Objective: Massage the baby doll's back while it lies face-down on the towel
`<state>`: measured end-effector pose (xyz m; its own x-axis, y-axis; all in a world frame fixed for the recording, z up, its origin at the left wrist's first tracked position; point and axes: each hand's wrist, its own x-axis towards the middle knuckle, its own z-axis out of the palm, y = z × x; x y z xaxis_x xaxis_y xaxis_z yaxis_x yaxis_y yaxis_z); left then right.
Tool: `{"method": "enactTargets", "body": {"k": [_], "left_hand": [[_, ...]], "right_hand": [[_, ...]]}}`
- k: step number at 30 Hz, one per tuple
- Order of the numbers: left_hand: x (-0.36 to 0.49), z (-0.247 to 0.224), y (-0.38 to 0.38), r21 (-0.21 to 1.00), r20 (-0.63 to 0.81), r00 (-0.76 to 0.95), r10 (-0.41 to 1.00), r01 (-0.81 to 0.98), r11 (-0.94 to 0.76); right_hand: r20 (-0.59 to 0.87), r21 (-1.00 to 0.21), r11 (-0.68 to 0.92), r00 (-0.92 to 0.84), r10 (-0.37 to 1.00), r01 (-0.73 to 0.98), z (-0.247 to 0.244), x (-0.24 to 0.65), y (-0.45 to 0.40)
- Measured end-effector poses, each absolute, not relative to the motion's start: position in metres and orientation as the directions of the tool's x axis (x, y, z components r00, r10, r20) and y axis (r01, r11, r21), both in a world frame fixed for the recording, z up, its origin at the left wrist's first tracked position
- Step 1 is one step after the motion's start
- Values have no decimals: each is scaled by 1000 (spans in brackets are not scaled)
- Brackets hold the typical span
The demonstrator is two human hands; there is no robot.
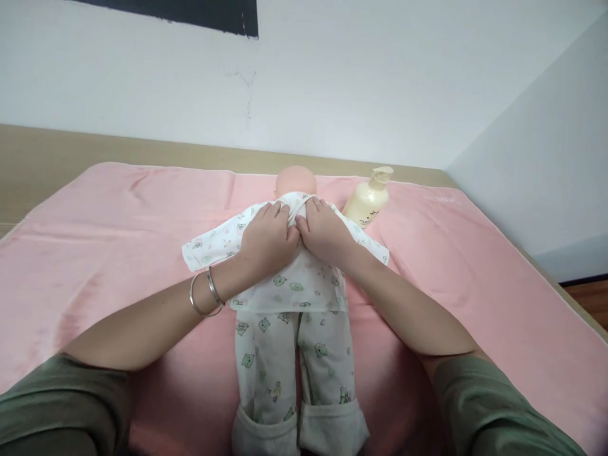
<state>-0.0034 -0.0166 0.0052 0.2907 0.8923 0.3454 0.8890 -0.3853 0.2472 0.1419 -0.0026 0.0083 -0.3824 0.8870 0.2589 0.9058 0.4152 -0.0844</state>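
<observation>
A baby doll lies on a pink sheet, its bald head (296, 181) pointing away from me. It wears a white printed top (297, 288) with sleeves spread to both sides and matching trousers (270, 367) with turned-up cuffs. My left hand (272, 237) rests on the left side of the upper chest, fingers extended over the cloth near the neckline. Beside it, my right hand (325, 231) lies on the right side in the same way. The thumbs nearly meet at the middle. The doll's hands and feet are hidden by the clothes.
A cream pump bottle (368, 199) stands on the pink sheet (475, 266), just beyond the doll's right-hand sleeve in view. Behind the sheet runs a wooden surface edge (190, 151) against a white wall (332, 82). Another wall rises at the right.
</observation>
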Motion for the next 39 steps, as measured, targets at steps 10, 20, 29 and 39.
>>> {"method": "enactTargets", "body": {"k": [10,20,29,39], "left_hand": [[-5,0,-3,350,331,234,914,869,-349],[-1,-8,-22,202,457,325,828,869,-453],[-12,9,4,466,227,275,934,811,-352],[-4,1,-21,171,367,334,868,893,-416]], "right_hand": [[271,-213,351,-290,918,912,6,140,-6],[191,-282,250,-201,961,926,12,148,12],[340,103,480,-484,806,871,1,139,-20],[231,-212,291,-241,943,933,11,145,1]]}}
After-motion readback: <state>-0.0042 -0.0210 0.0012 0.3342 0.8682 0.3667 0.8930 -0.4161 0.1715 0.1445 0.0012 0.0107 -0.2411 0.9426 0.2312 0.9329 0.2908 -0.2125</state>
